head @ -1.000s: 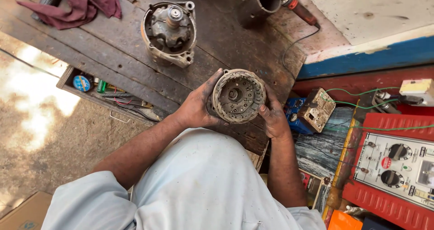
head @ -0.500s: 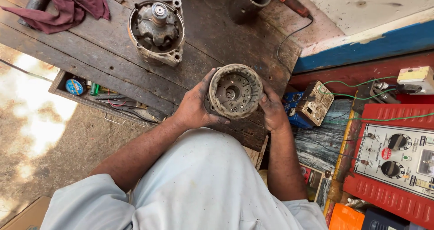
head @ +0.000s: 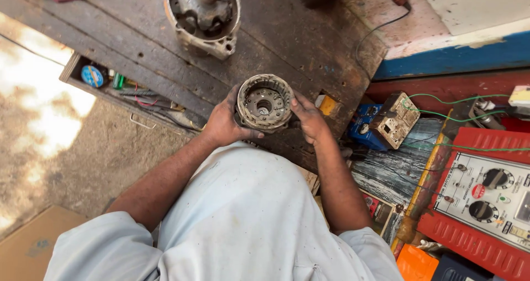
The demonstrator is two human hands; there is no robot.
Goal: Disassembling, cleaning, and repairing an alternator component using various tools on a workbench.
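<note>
Dark, oil-stained planks make up the surface [head: 309, 43] in front of you. Your left hand [head: 223, 123] and right hand [head: 310, 117] clamp a round metal housing [head: 265, 102] from opposite sides, just above the near edge of the surface, open face up, probably so its inside can be seen. Well apart, a second motor part [head: 204, 13] sits near the far edge. To your right, 1 red tester [head: 486, 198] with dials lies among green wires [head: 458, 100].
</note>
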